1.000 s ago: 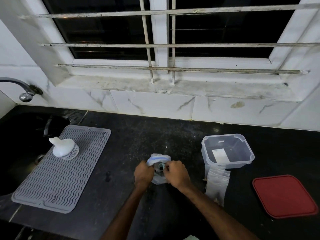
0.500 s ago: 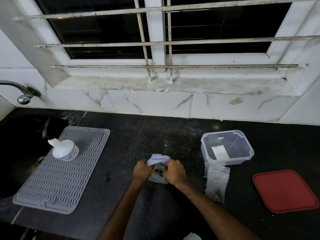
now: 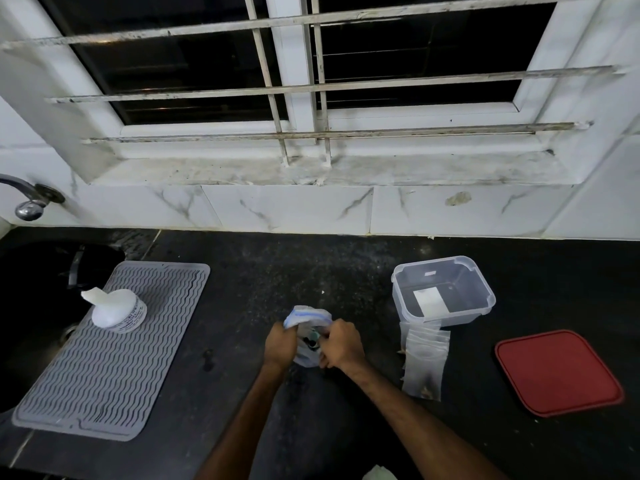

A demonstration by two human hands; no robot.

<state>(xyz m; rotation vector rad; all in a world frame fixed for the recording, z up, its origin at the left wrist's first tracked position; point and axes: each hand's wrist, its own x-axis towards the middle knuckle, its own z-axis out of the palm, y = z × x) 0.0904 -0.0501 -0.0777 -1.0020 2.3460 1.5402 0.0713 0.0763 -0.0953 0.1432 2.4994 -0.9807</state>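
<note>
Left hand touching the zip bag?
Touching. Head view: the left hand grips the zip bag at its blue-striped top edge, with no gap visible.

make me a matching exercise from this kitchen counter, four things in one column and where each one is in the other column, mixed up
Things
1. small zip bag
2. clear tub
3. red lid
4. white bottle

Places
a. on the grey mat by the sink
b. flat on the counter, far right
c. gripped by the left hand and the right hand
d. open, just behind the stack of clear bags

Pairs: 1-c, 2-d, 3-b, 4-a
</note>
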